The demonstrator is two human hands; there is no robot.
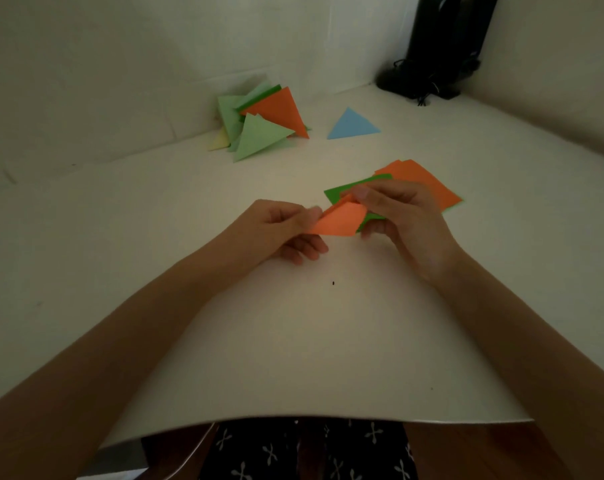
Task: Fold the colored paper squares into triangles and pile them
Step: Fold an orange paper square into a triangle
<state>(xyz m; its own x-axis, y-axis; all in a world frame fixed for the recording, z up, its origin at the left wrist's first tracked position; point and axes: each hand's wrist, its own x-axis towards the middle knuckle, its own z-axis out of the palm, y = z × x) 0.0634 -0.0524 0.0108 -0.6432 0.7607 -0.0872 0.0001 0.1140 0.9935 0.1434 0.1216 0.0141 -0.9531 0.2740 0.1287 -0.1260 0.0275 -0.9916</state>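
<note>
**Two hands folding an orange paper above a white worktop**

Both forearms are reaching forward from the near edge of the worktop [224, 341] and meeting around its middle. The left hand [286, 226] is pinching the left tip of the orange paper [338, 221] between thumb and forefinger, with its other fingers curling loosely underneath. The right hand [397, 216] is gripping the paper's opposite corner, thumb on top and fingers curled beneath it. The paper is hanging between the two hands, partly folded, just above the surface.

Directly behind the right hand, a stack of squares [428, 183] is lying flat, orange on top of green. Near the far edge, against the wall, a pile of folded triangles [259, 126] is sitting in light green, dark green, orange and yellow. A blue triangle [352, 125] is lying alone to the right of that pile. A black object [442, 46] is standing in the far right corner.
</note>
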